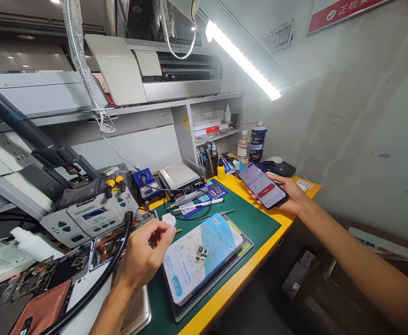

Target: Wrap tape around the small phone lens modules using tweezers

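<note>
My right hand (289, 190) is wrapped round a smartphone (264, 186) at the right end of the desk. A timer on its lit screen reads 01:03, with further digits and a red button. My left hand (150, 246) hovers over the left part of the green mat (256, 228), fingers curled and thumb close to the index fingertip. What the fingers hold, if anything, is too small or hidden to tell. A small phone camera module (201, 252) lies on the blue-and-white box (211, 242), which rests on a perforated grey plate (190, 307).
A soldering station (95, 214), a black hose (120, 260) and phone parts (15, 279) crowd the left. Pens (200, 203) and tweezers (221, 215) lie behind the box. A spray can (258, 142) and bottle (243, 145) stand at the back right. The yellow desk edge (221, 295) runs along the front.
</note>
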The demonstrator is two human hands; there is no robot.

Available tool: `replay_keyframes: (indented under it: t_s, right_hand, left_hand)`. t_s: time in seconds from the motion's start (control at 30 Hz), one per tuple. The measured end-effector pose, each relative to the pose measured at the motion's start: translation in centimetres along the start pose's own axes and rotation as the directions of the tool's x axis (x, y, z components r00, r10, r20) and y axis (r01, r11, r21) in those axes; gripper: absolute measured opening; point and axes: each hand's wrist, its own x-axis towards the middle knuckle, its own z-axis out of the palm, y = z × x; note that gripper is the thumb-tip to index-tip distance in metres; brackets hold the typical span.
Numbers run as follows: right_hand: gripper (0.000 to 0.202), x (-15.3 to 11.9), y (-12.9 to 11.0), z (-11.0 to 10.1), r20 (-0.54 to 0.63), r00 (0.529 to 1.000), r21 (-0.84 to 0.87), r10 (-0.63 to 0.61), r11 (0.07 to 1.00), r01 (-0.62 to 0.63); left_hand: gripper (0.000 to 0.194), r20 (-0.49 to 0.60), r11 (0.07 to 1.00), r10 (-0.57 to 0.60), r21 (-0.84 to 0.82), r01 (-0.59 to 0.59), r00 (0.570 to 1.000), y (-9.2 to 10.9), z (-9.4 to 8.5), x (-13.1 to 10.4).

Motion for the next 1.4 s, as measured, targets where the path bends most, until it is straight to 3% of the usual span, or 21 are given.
replay_keyframes:
  t_s: [0.1, 0.17, 0.27, 0.33, 0.5, 0.67, 0.9, 1.07, 1.23, 1.4]
  right_hand:
    - [0.041, -0.5, -1.1, -0.6, -0.094, 0.994, -0.255, -0.057, 0.966, 0.031]
    - [0.036, -0.5, -1.3, -1.0, -0.185, 0.973, -0.461, -0.139, 0.887, 0.039]
    - [0.033, -0.1, -0.4, -1.2, -0.275, 0.918, -0.742, -0.286, 0.67, -0.013]
    - [0.033, 0.2, 0.5, -1.0, -0.267, 0.895, -0.865, -0.357, 0.498, -0.06]
    - [0.039, 0.5, 1.6, -0.3, -0.191, 0.886, -0.979, -0.422, 0.152, -0.139]
    - [0.043, 1.0, 1.6, -0.2, -0.135, 0.892, -0.986, -0.431, -0.035, -0.166]
    - [0.042, 1.2, 2.3, -0.4, -0.015, 0.889, -0.976, -0.458, -0.186, -0.112]
    - [0.034, 0.0, 1.1, 3.1, 0.175, 0.864, -0.968, -0.471, -0.243, 0.063]
    - [0.026, 0.2, 0.9, 8.2, 0.428, 0.871, -0.896, -0.241, -0.237, 0.375]
    - [0.02, 1.1, 1.6, 9.0, 0.47, 0.878, -0.873, -0.088, -0.19, 0.449]
  left_hand:
    - [0.034, -0.008, 1.0, -0.001, 0.009, 0.001, 1.0, 0.2, 0.1, -0.1]
    - [0.034, -0.015, 1.0, -0.001, 0.019, 0.001, 1.0, 0.4, 0.1, -0.2]
    - [0.033, -0.015, 0.999, 0.007, 0.044, -0.007, 1.0, 0.5, 0.1, -0.2]
    - [0.031, -0.014, 0.997, 0.014, 0.07, -0.013, 1.0, 0.5, 0.1, 0.0]
    - [0.023, -0.039, 0.983, 0.016, 0.182, -0.009, 0.999, 0.0, 0.2, 0.3]
    - [0.027, -0.031, 0.952, -0.026, 0.305, 0.034, 0.999, -0.9, 0.4, 0.4]
    - [0.024, 0.031, 0.919, -0.067, 0.391, 0.049, 0.997, -0.9, 0.5, 0.2]
    - [0.029, 0.027, 0.9, -0.077, 0.432, 0.058, 0.997, -0.6, 0.3, 0.2]
    - [0.036, 0.001, 0.889, -0.055, 0.454, 0.048, 0.998, -0.7, 0.3, 0.2]
    - [0.036, -0.026, 0.892, -0.042, 0.448, 0.05, 0.999, -0.9, 0.2, 0.2]
